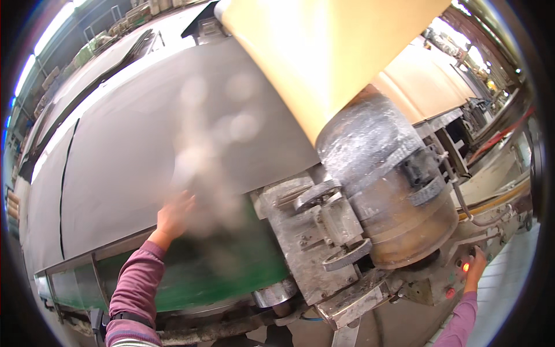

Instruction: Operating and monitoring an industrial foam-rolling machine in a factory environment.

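A dark grey sheet (pixel 115 168) lies on a green conveyor belt (pixel 243 260). At the sheet's near edge my left hand (pixel 175 217) is open, its fingers stretched forward over the surface; a hazy smear partly veils the fingertips. At the far lower right, my right hand (pixel 475 268) is at the machine's control panel (pixel 421 292), beside a lit red button (pixel 466 266). Its fingers look curled against the panel, and what they grip, if anything, is too small to make out. A second red button (pixel 450 293) sits below it.
A broad yellow-tan sheet (pixel 324 52) slopes down to a worn metal roller (pixel 370 139) right of the grey sheet. Two handwheels (pixel 347 255) stick out from a metal bracket (pixel 309 243). Further grey sheets (pixel 87 87) lie at the far left.
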`<state>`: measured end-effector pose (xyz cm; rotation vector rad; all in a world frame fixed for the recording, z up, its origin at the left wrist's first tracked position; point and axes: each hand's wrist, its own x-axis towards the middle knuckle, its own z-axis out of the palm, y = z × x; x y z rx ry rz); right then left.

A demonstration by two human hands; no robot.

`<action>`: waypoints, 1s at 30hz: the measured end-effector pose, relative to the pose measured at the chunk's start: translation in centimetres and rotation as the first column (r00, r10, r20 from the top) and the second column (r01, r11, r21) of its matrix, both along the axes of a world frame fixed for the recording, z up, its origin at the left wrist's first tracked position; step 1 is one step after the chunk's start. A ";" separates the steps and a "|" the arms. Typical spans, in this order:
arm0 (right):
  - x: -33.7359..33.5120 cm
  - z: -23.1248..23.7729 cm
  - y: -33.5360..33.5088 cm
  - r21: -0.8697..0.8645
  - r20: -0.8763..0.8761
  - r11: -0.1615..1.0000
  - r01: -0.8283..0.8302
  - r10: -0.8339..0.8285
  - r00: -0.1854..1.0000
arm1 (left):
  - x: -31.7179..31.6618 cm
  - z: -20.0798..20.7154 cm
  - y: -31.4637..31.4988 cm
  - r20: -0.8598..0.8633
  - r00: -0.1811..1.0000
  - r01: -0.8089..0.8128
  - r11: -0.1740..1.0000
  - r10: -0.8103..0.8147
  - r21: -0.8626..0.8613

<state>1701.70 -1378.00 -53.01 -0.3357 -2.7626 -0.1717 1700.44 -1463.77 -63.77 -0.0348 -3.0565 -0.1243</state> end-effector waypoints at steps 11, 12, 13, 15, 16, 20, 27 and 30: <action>0.5 -0.2 -2.8 0.080 -0.033 0.995 0.066 -0.064 0.997 | 0.3 0.4 1.6 0.023 0.990 -0.143 0.978 0.142 0.153; 1.1 0.1 -2.6 0.072 -0.038 0.995 0.064 -0.062 0.997 | -0.1 0.1 1.8 0.026 0.991 -0.137 0.978 0.134 0.158; 1.8 0.3 -2.1 0.066 -0.040 0.996 0.066 -0.064 0.997 | -0.3 -0.7 1.4 0.030 0.994 -0.106 0.980 0.103 0.169; 2.1 -0.5 -0.3 0.051 -0.018 0.994 0.098 -0.097 0.995 | -0.9 -2.1 0.7 0.030 0.999 0.027 0.999 -0.029 0.047; 1.0 -0.7 -1.6 0.069 0.007 0.995 0.065 -0.066 0.998 | -0.6 -1.5 1.0 0.049 0.997 -0.073 0.991 0.067 0.117; -1.1 -1.5 -2.3 0.023 -0.051 1.000 -0.020 0.021 0.998 | 0.7 -1.6 -1.0 0.059 0.994 -0.097 0.986 0.090 0.137; 0.6 -0.5 -2.9 0.083 -0.051 0.995 0.054 -0.050 0.997 | -0.3 -4.2 -0.7 0.098 0.995 -0.019 0.998 0.013 0.061; 0.5 -0.6 -2.9 0.040 -0.041 0.995 0.088 -0.087 0.995 | -0.3 -3.6 0.0 0.117 0.993 -0.041 0.996 0.032 0.074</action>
